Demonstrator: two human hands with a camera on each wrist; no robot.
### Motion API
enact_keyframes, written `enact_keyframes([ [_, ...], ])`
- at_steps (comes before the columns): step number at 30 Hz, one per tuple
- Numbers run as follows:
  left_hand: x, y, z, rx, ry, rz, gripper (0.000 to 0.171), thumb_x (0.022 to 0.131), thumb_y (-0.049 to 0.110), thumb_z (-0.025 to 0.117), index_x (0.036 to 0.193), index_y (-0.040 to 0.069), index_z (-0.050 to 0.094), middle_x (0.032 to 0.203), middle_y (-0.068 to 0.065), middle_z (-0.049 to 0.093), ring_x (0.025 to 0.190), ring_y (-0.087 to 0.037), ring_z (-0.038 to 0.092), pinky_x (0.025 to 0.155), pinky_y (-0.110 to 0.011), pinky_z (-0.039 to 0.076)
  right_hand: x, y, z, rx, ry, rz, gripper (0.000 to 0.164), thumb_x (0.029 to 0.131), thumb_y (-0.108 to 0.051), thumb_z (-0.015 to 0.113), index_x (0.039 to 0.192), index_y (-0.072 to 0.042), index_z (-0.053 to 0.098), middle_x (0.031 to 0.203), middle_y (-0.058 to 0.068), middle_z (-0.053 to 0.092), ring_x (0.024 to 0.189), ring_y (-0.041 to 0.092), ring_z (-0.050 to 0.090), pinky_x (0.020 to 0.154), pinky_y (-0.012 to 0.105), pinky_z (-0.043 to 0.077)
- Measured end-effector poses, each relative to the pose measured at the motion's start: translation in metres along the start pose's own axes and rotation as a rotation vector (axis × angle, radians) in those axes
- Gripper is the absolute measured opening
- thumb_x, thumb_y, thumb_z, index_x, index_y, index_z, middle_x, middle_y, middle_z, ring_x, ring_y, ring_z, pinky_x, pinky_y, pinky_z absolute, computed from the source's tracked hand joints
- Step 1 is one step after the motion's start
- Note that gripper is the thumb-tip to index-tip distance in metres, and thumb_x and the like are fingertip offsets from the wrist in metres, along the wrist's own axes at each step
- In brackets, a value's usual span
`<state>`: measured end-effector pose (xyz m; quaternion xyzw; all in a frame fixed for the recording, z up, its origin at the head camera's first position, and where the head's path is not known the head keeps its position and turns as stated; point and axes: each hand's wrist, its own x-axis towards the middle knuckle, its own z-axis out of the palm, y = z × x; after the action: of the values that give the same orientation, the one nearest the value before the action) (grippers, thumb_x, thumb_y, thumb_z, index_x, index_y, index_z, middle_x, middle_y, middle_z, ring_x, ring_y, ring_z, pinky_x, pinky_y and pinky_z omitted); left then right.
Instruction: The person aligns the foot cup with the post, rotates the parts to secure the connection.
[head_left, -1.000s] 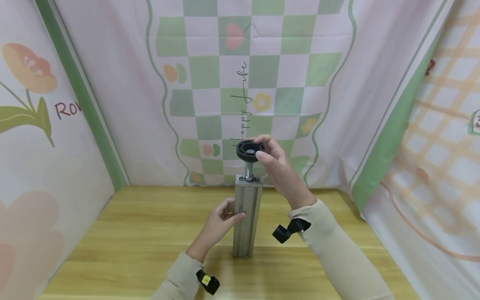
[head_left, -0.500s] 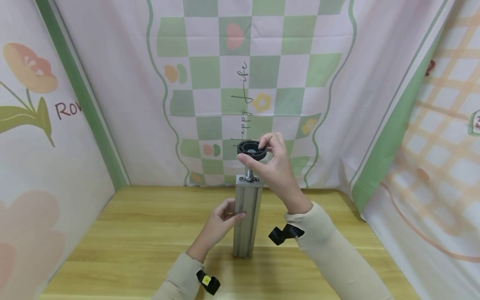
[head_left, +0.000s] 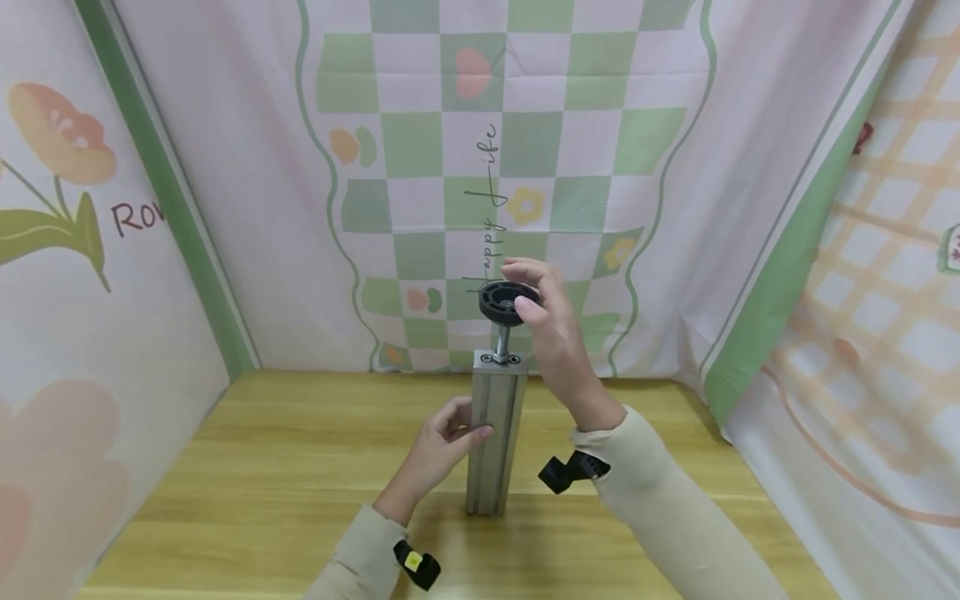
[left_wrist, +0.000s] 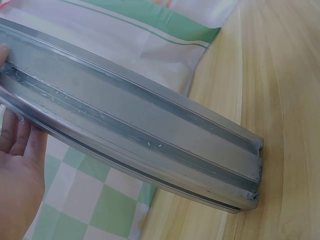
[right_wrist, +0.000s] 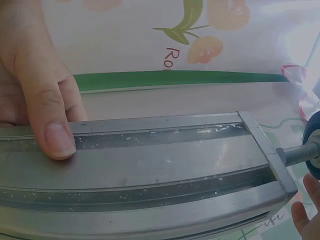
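Observation:
An aluminium profile (head_left: 495,442) stands upright on the wooden table, a flat end plate with two screws on its top. My left hand (head_left: 442,442) grips it at mid-height, thumb across the near face; the left wrist view shows its grooved side and lower end. From the plate rises a threaded stem (head_left: 502,342) bearing a black round levelling foot (head_left: 492,313), its hollow side up. My right hand (head_left: 558,342) holds the foot's right side, thumb on the rim and fingers curved behind. Fingers (right_wrist: 300,215) of that hand show below the foot in the right wrist view.
Wooden table (head_left: 300,467) lies under the profile. A checked curtain (head_left: 420,142) hangs behind its back edge, with more printed cloth (head_left: 150,325) to the left and right. Small shavings lie in the profile's grooves.
My right hand has turned around the foot: the thumb swung to the front left rim, then back to the right. The foot has shifted slightly right. My left hand stays on the profile.

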<state>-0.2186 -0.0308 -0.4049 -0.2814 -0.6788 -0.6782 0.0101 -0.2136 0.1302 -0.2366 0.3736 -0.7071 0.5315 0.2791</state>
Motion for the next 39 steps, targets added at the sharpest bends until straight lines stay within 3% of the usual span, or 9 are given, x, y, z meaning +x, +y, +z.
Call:
enact_keyframes([
  [3, 0.000, 0.000, 0.000, 0.006, -0.002, -0.008, 0.032, 0.087, 0.020, 0.064, 0.117, 0.014, 0.054, 0.102, -0.007, 0.058, 0.098, -0.023, 0.056, 0.085, -0.032, 0.048, 0.001, 0.015, -0.004, 0.099, -0.057, 0.025, 0.041, 0.092, -0.013, 0.028, 0.127, 0.002, 0.044, 0.135, 0.008, 0.039, 0.127, 0.020, 0.030, 0.104, 0.043, 0.022],
  [10, -0.001, 0.001, 0.000, 0.008, 0.001, -0.031, 0.031, 0.087, 0.021, 0.064, 0.117, 0.017, 0.055, 0.103, -0.007, 0.058, 0.099, -0.023, 0.056, 0.086, -0.032, 0.048, 0.005, 0.032, -0.008, 0.441, -0.198, 0.036, 0.050, 0.095, -0.023, 0.020, 0.136, -0.001, 0.038, 0.144, 0.013, 0.031, 0.132, 0.028, 0.025, 0.108, 0.044, 0.011],
  [16, 0.000, 0.001, 0.000, 0.000, -0.006, -0.039, 0.033, 0.087, 0.021, 0.064, 0.118, 0.014, 0.054, 0.104, -0.007, 0.058, 0.100, -0.025, 0.055, 0.086, -0.032, 0.048, 0.007, 0.033, -0.014, 0.537, -0.276, 0.060, 0.051, 0.091, -0.017, 0.023, 0.137, 0.001, 0.035, 0.143, 0.015, 0.031, 0.131, 0.034, 0.024, 0.108, 0.045, 0.010],
  [22, -0.001, 0.001, 0.000, 0.002, -0.003, -0.045, 0.034, 0.087, 0.023, 0.064, 0.118, 0.015, 0.054, 0.104, -0.006, 0.058, 0.101, -0.027, 0.054, 0.086, -0.032, 0.047, 0.007, 0.031, -0.017, 0.520, -0.283, 0.074, 0.051, 0.088, -0.013, 0.029, 0.136, 0.001, 0.038, 0.140, 0.016, 0.036, 0.127, 0.032, 0.030, 0.108, 0.044, 0.011],
  [28, 0.000, 0.000, 0.000, 0.009, -0.008, -0.040, 0.033, 0.087, 0.024, 0.064, 0.117, 0.015, 0.054, 0.104, -0.006, 0.058, 0.101, -0.027, 0.054, 0.087, -0.031, 0.047, 0.006, 0.017, -0.019, 0.408, -0.272, 0.048, 0.048, 0.089, -0.005, 0.024, 0.133, 0.005, 0.039, 0.138, 0.017, 0.038, 0.128, 0.030, 0.031, 0.108, 0.043, 0.013],
  [35, -0.001, -0.001, 0.000, 0.008, -0.012, -0.042, 0.033, 0.087, 0.024, 0.064, 0.118, 0.015, 0.054, 0.103, -0.006, 0.058, 0.100, -0.024, 0.054, 0.086, -0.031, 0.047, 0.003, 0.004, -0.021, 0.185, -0.250, 0.028, 0.040, 0.092, -0.006, 0.030, 0.127, 0.003, 0.048, 0.136, 0.010, 0.043, 0.129, 0.024, 0.032, 0.104, 0.043, 0.028],
  [39, 0.000, -0.002, 0.000, -0.004, -0.005, -0.046, 0.034, 0.087, 0.024, 0.064, 0.118, 0.015, 0.054, 0.103, -0.006, 0.057, 0.100, -0.025, 0.054, 0.087, -0.032, 0.047, 0.002, 0.012, -0.023, 0.127, -0.241, 0.024, 0.036, 0.094, -0.011, 0.036, 0.125, -0.003, 0.053, 0.133, 0.009, 0.044, 0.124, 0.023, 0.037, 0.097, 0.039, 0.037],
])
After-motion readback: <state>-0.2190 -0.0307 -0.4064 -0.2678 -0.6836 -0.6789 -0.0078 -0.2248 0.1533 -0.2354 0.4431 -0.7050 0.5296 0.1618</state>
